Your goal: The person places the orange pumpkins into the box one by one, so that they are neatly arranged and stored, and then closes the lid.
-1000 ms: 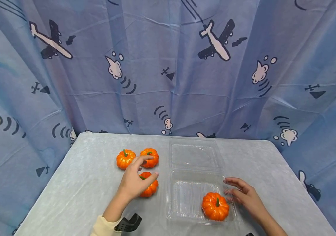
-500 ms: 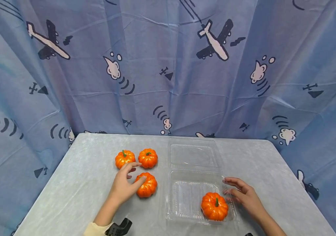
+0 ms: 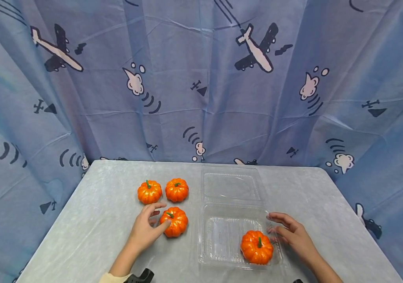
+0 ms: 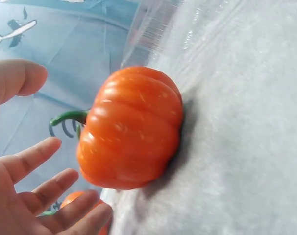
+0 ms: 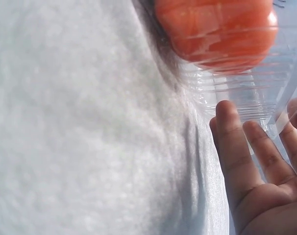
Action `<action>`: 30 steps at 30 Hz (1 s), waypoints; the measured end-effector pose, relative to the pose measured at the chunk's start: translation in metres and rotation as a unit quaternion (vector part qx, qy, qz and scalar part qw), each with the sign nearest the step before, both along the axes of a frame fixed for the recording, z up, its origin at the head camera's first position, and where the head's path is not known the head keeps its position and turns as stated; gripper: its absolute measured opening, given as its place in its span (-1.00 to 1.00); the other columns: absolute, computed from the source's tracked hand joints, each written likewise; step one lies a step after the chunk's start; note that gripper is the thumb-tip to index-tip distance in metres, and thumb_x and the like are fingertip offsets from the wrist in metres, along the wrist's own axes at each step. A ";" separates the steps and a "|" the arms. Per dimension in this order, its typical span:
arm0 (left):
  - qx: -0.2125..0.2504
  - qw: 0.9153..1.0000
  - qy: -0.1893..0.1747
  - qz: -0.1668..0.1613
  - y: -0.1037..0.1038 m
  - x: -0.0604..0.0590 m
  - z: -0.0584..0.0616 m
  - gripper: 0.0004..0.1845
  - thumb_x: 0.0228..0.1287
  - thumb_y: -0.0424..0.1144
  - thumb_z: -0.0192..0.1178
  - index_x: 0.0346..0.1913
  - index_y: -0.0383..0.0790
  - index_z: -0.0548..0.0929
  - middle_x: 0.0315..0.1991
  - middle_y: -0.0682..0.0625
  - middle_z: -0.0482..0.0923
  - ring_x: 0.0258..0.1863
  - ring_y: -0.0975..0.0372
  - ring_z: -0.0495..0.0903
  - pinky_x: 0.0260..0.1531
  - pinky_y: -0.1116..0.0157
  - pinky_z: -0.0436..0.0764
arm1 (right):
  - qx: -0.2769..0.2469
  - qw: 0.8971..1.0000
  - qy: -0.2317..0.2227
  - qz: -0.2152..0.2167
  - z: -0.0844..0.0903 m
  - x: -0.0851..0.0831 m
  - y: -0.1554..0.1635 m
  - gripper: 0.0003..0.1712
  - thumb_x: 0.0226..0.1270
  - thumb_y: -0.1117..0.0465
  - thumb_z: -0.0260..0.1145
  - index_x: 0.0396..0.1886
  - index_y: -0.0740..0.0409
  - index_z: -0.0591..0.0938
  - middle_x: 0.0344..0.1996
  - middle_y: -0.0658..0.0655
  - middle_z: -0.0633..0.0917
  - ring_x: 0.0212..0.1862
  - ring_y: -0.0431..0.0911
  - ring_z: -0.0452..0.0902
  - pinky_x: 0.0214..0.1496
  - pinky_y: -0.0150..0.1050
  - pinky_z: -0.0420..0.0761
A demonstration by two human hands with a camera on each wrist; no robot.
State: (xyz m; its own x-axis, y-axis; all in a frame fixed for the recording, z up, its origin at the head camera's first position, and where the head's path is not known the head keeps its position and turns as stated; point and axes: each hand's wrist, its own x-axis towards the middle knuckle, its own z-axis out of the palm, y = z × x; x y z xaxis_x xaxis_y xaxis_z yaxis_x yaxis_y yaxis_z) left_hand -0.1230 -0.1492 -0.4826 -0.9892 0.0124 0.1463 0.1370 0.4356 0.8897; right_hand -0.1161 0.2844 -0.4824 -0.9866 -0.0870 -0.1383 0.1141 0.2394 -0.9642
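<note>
In the head view my left hand (image 3: 145, 228) is beside the nearest of three small orange pumpkins, thumb and fingers spread. The left wrist view shows a gap between those fingers and this pumpkin (image 4: 131, 129), its green stem toward the hand. Two more pumpkins, one at left (image 3: 149, 192) and one at right (image 3: 177, 190), sit behind it. A clear plastic clamshell box (image 3: 215, 261) lies unfolded, with another pumpkin (image 3: 257, 247) in its front right corner. My right hand (image 3: 295, 236) rests at the box's right wall, its fingers (image 5: 232, 142) fairly straight and partly seen through plastic.
The box's lid (image 3: 231, 186) lies flat toward the back of the pale table (image 3: 92, 220). A blue curtain (image 3: 173, 78) printed with airplanes hangs behind the table's far edge.
My left hand has drawn back leftward and toward me, from above the pumpkins to beside the nearest one. The right hand and the box look the same, apart from a slight view shift.
</note>
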 end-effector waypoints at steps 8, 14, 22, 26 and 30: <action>0.016 0.999 -0.028 0.003 -0.002 0.000 -0.010 -0.42 0.01 -0.25 0.46 0.15 -0.15 0.55 0.18 -0.13 0.47 0.06 -0.04 0.57 -0.06 0.14 0.65 | 0.003 1.000 -0.007 -0.004 0.000 -0.001 0.000 -0.49 0.38 0.30 0.16 0.29 0.35 0.36 0.05 0.00 0.64 -0.13 -0.12 0.67 -0.17 -0.20 0.72; 0.017 0.999 -0.041 -0.002 -0.003 -0.002 -0.018 -0.34 0.00 -0.28 0.45 0.24 -0.16 0.50 0.21 -0.15 0.47 0.07 -0.03 0.58 -0.05 0.16 0.66 | 0.001 1.000 -0.006 -0.001 -0.001 -0.001 0.001 -0.49 0.39 0.29 0.15 0.30 0.34 0.36 0.02 -0.08 0.64 -0.13 -0.13 0.67 -0.16 -0.22 0.71; 0.003 0.999 -0.051 -0.004 -0.003 -0.003 -0.019 -0.38 0.00 -0.32 0.42 0.21 -0.17 0.54 0.17 -0.12 0.55 0.07 0.02 0.60 -0.04 0.18 0.64 | 0.005 1.000 -0.006 -0.004 0.000 -0.002 0.000 -0.50 0.40 0.30 0.14 0.29 0.34 0.37 0.07 0.04 0.63 -0.12 -0.11 0.67 -0.16 -0.21 0.71; -0.007 0.998 -0.055 -0.005 -0.003 -0.004 -0.017 -0.43 0.01 -0.31 0.42 0.17 -0.14 0.57 0.12 -0.08 0.59 0.05 0.05 0.61 -0.04 0.18 0.64 | 0.005 1.000 -0.007 -0.004 0.000 -0.002 0.000 -0.50 0.40 0.30 0.14 0.29 0.34 0.37 0.09 0.10 0.62 -0.13 -0.10 0.68 -0.17 -0.20 0.72; -0.006 0.998 -0.058 -0.009 -0.002 -0.005 -0.017 -0.45 0.01 -0.30 0.43 0.15 -0.11 0.59 0.10 -0.07 0.61 0.03 0.07 0.62 -0.06 0.21 0.65 | 0.000 1.000 -0.004 -0.001 0.000 -0.001 0.001 -0.50 0.40 0.30 0.15 0.29 0.36 0.36 0.02 -0.05 0.65 -0.13 -0.10 0.68 -0.18 -0.20 0.72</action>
State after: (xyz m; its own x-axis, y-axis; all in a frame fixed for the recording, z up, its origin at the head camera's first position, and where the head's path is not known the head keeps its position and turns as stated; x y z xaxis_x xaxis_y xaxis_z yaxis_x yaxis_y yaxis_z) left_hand -0.1279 -0.1515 -0.4998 -0.9991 0.0305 0.0303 0.0407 0.4451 0.8946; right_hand -0.1169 0.2849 -0.4828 -0.9855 -0.0850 -0.1471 0.1230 0.2399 -0.9630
